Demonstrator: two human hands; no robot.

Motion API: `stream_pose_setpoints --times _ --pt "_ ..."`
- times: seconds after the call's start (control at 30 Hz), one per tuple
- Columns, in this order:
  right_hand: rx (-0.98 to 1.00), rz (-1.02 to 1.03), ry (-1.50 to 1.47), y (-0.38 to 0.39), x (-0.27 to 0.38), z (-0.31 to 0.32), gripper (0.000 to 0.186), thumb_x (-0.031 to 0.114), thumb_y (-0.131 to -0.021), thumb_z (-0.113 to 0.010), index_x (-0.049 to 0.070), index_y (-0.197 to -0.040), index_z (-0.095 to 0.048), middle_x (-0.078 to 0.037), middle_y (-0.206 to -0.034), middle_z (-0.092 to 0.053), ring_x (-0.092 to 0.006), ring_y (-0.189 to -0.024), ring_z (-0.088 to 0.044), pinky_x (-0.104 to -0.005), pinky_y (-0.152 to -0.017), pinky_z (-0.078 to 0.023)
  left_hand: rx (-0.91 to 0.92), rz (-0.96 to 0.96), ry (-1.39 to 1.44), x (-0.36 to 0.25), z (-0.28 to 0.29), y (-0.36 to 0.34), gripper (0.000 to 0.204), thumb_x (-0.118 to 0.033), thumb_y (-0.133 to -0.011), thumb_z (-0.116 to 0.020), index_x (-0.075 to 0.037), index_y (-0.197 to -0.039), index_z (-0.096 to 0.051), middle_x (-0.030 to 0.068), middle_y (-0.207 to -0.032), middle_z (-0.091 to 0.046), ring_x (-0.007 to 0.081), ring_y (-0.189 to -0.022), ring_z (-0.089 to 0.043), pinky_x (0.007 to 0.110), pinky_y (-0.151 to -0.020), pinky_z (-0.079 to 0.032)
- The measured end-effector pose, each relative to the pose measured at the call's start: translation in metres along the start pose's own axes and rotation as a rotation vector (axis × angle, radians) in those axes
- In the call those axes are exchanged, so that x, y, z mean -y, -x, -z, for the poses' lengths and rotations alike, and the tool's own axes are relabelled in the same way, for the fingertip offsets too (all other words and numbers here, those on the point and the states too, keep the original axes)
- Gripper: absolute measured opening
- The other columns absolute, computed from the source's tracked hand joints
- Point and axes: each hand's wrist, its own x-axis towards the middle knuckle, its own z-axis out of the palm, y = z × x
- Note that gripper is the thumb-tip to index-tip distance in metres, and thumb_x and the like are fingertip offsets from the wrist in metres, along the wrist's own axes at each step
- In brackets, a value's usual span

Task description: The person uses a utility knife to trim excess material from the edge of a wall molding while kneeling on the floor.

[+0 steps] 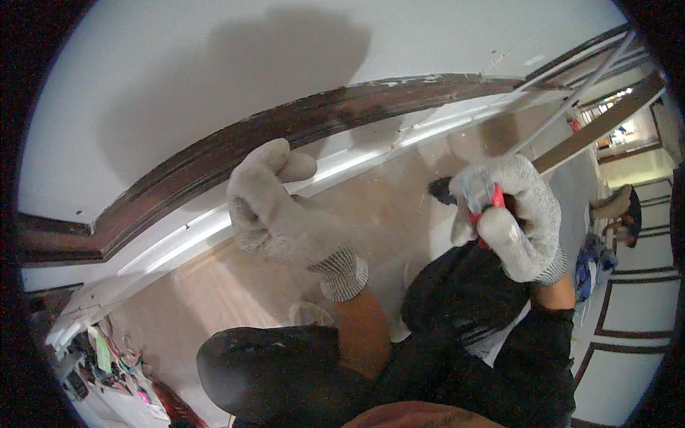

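My gloved right hand (pixel 526 221) is clamped on a red and grey tool (pixel 496 196) above my right knee (pixel 464 289); any lettering on it is too blurred to read. My gloved left hand (pixel 275 214) curls near the dark wooden trim (pixel 321 108); whether it grips anything I cannot tell. Clutter (pixel 110 364) lies lower left, and a plank (pixel 599 132) slants beyond my right hand.

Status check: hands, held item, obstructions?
White-gloved left hand loosely curled, nothing visibly held. White-gloved right hand grips small red-and-grey object, kind unclear. Multicoloured floor clutter lower left, apart from both hands.
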Motion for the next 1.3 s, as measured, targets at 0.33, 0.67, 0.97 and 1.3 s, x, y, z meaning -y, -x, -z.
stream_pose_setpoints --times 0.33,0.67,0.97,1.3 --pt "0.037 -0.001 0.246 -0.012 -0.017 0.004 0.038 0.020 -0.099 -0.059 -0.001 -0.131 -0.059 -0.015 -0.106 -0.067 -0.0229 -0.090 -0.068 -0.0359 -0.083 -0.054 0.566 0.063 0.061 0.035 -0.034 0.022 0.011 -0.005 -0.088 -0.068 0.004 -0.094 -0.071 0.0127 -0.097 -0.070 0.0207 -0.092 -0.064 0.031 -0.085 -0.049" --pt "0.121 -0.010 -0.097 -0.011 -0.041 0.029 0.053 0.016 -0.097 -0.058 0.003 -0.148 -0.050 -0.016 -0.120 -0.065 -0.0265 -0.103 -0.066 -0.0375 -0.092 -0.052 0.206 0.078 0.758 0.035 -0.050 0.031 0.037 -0.030 -0.105 -0.050 0.000 -0.091 -0.067 0.0145 -0.096 -0.066 0.0253 -0.084 -0.061 0.038 -0.077 -0.051" --pt "-0.671 -0.052 -0.469 -0.004 -0.098 0.020 0.062 0.027 -0.103 -0.055 -0.003 -0.152 -0.033 -0.009 -0.092 -0.063 -0.0161 -0.076 -0.060 -0.0305 -0.071 -0.051 0.748 -0.605 -0.453 0.038 -0.081 0.034 0.022 -0.018 -0.084 -0.071 -0.006 -0.102 -0.074 0.0109 -0.107 -0.072 0.0299 -0.105 -0.066 0.044 -0.094 -0.050" --pt "-1.078 0.221 -0.563 -0.039 -0.117 0.012 0.062 0.035 -0.103 -0.049 -0.008 -0.145 -0.035 -0.010 -0.096 -0.061 -0.0178 -0.080 -0.058 -0.0330 -0.069 -0.050 1.362 -0.907 -1.003 0.080 -0.148 0.042 0.041 -0.022 -0.090 -0.065 -0.007 -0.128 -0.059 0.0105 -0.141 -0.058 0.0265 -0.134 -0.053 0.041 -0.112 -0.044"
